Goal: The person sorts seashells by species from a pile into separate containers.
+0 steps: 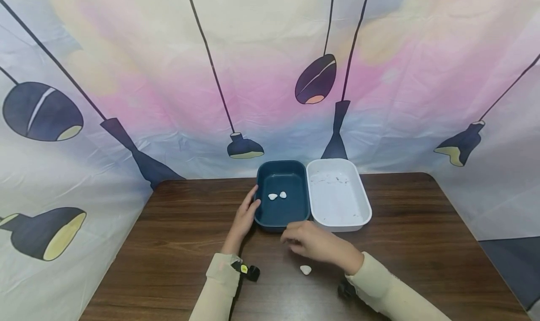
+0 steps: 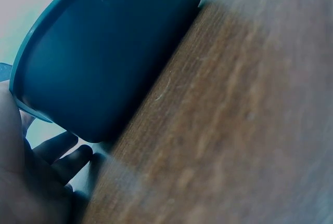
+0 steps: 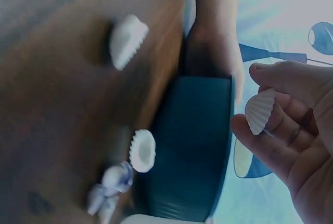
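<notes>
In the head view, my left hand (image 1: 245, 218) rests against the left side of a dark teal tray (image 1: 281, 168), its fingers fairly straight along the rim. The left wrist view shows that hand (image 2: 31, 177) at the tray's corner. My right hand (image 1: 314, 241) hovers just in front of the same tray. Between its thumb and fingers it pinches a white ribbed seashell (image 3: 260, 110), seen in the right wrist view. Two white seashells, one on the left (image 1: 272, 197) and one on the right (image 1: 283, 195), lie inside the teal tray. Another white seashell (image 1: 305, 269) lies on the table below the right hand.
A white tray (image 1: 337, 164) stands right beside the teal one, with small dark marks inside. Both sit toward the back of the brown wooden table (image 1: 190, 227), near a patterned cloth backdrop (image 1: 270, 77). Purple-and-white shells (image 3: 112, 182) show in the right wrist view.
</notes>
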